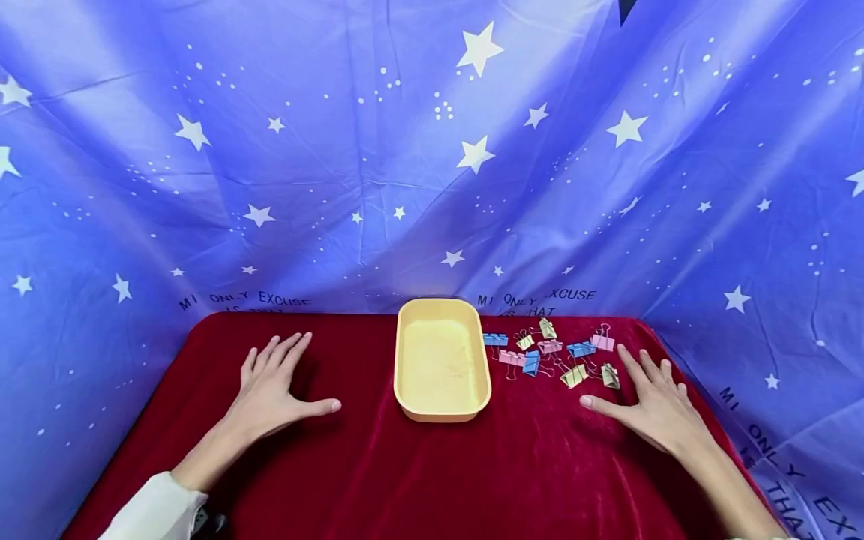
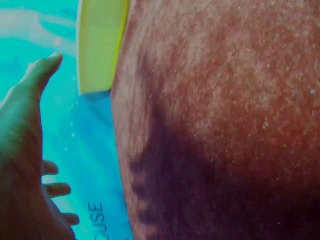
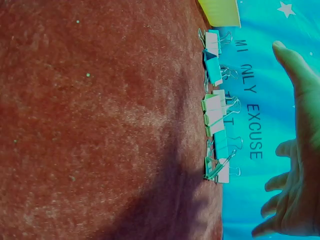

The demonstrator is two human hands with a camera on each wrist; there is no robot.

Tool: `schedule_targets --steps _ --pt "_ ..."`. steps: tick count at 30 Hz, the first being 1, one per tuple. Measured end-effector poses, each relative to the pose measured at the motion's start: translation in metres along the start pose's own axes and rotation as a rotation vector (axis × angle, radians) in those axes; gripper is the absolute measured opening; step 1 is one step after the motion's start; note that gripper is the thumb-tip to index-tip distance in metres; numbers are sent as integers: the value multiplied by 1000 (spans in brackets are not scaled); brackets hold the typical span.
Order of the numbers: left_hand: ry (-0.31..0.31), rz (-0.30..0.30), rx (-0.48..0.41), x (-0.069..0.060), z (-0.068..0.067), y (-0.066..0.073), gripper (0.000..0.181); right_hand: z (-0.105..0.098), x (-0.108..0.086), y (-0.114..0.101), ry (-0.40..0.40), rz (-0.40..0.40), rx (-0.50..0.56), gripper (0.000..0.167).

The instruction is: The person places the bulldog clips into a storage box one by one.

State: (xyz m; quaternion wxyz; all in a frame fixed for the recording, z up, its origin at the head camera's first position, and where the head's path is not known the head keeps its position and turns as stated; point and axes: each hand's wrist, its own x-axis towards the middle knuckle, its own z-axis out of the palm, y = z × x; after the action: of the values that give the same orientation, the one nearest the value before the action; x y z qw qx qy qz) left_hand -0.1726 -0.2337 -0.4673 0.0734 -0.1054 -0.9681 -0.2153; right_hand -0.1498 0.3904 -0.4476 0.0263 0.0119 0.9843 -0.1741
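Note:
A yellow rectangular tray stands on the red cloth, its inside bare. To its right lie several binder clips in pink, blue and gold, among them a pink clip, a blue clip and a gold clip. My left hand hovers left of the tray with fingers spread, holding nothing. On the other side my right hand is held just right of the clips, fingers spread and thumb apart. In the right wrist view the clips appear beyond that hand's shadow.
A red velvet cloth covers the table. Blue curtains with white stars and printed words surround its back and sides. A white sleeve with a dark object at its cuff covers the left forearm.

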Motion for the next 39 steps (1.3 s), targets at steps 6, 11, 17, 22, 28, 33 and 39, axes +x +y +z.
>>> schedule_targets --steps 6,11,17,22,28,33,39 --pt "23 91 -11 7 9 13 124 -3 4 -1 -19 2 -30 128" --pt "33 139 3 11 17 21 116 -4 6 -3 -20 5 -45 127" --pt "64 223 6 16 25 34 107 -6 8 -4 -10 13 -48 125" --pt "113 293 -20 16 32 45 98 -7 11 -4 11 3 -51 122" --pt "158 384 -46 16 41 58 85 -6 16 -5 38 -25 -44 118" --pt "236 487 -72 16 46 68 69 -4 21 -3 19 -18 -49 116" --pt "244 545 -90 15 49 78 59 -2 24 1 16 -13 -50 111"
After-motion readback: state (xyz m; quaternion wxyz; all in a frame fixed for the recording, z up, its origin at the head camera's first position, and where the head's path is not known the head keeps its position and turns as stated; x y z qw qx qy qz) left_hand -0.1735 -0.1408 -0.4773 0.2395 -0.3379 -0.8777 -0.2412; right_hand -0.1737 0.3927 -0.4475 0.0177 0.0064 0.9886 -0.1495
